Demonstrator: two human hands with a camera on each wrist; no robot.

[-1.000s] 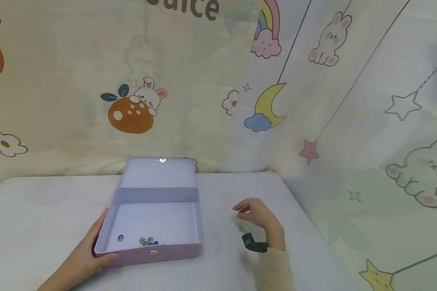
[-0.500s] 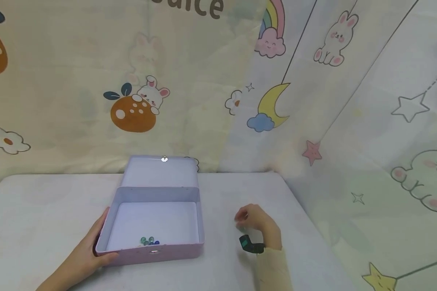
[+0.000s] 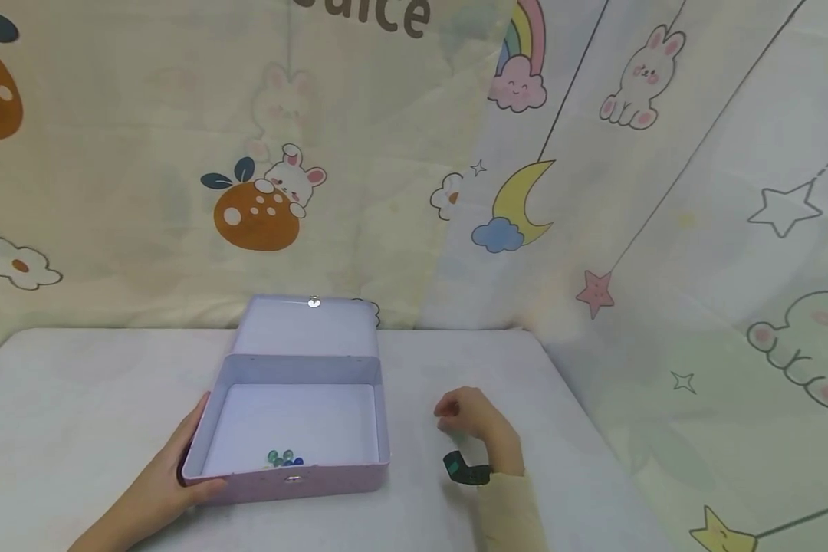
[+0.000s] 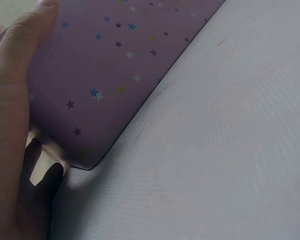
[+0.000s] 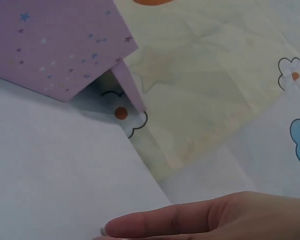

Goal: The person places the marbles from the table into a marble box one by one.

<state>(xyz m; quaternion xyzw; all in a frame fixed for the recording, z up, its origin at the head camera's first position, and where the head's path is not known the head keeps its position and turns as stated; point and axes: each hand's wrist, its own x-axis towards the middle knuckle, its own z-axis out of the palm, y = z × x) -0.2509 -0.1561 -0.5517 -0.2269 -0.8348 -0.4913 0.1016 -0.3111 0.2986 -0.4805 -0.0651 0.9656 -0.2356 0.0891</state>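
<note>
A shallow lilac tin box lies on the table with its lid swung back. Inside, by the front wall, several green and blue glass marbles sit in a cluster. My left hand grips the box's front left corner, thumb across the front; the left wrist view shows this star-printed side too. To the right of the box, low over the table, my right hand has its fingers bent and the thumb close to them. Whatever is between those fingertips is hidden. Only the fingers show in the right wrist view.
The white tabletop runs back to a wall covered by a printed cloth. Another cloth wall stands along the table's right side. A dark band with a small camera is on my right wrist.
My right hand has lowered, bent its fingers and shifted slightly left. Two marbles on the table beneath it are no longer clearly visible. The lone marble at the box's left has left view.
</note>
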